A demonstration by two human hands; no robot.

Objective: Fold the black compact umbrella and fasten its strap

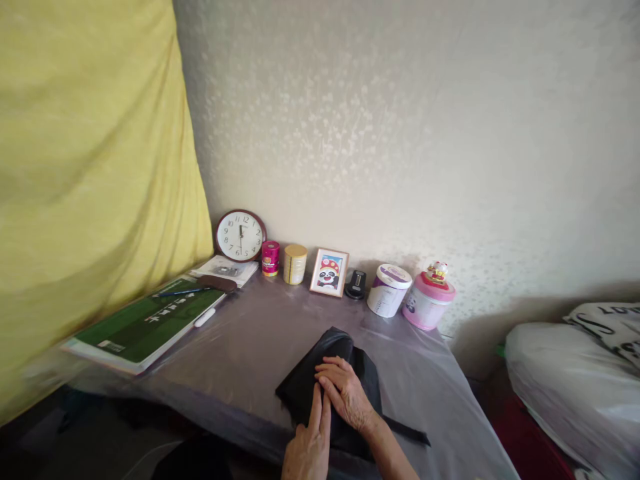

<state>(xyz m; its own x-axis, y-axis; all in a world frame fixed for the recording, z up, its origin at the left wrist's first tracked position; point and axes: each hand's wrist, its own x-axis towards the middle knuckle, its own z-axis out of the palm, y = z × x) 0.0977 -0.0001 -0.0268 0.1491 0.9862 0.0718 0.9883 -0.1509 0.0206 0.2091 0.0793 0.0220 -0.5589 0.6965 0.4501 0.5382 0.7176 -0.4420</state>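
Note:
A folded piece of thin black fabric (305, 383) lies near the front edge of the table, with a narrow black strap (407, 431) trailing to the right. I cannot tell exactly what kind of article it is. My right hand (345, 393) rests on top of it, fingers stretched out flat and pointing left. Just below, my left hand (310, 440) presses on the fabric with two straight fingers pointing away from me; its other fingers are partly hidden. The fingertips of both hands come close together at the middle of the fabric.
Along the wall stand a clock (241, 235), a pink tin (271, 259), a yellow-lidded can (295, 265), a framed panda picture (329, 273), a black device (356, 285), a white-purple tub (389, 291) and a pink-lidded tub (429, 303). A green book (150, 327) lies left.

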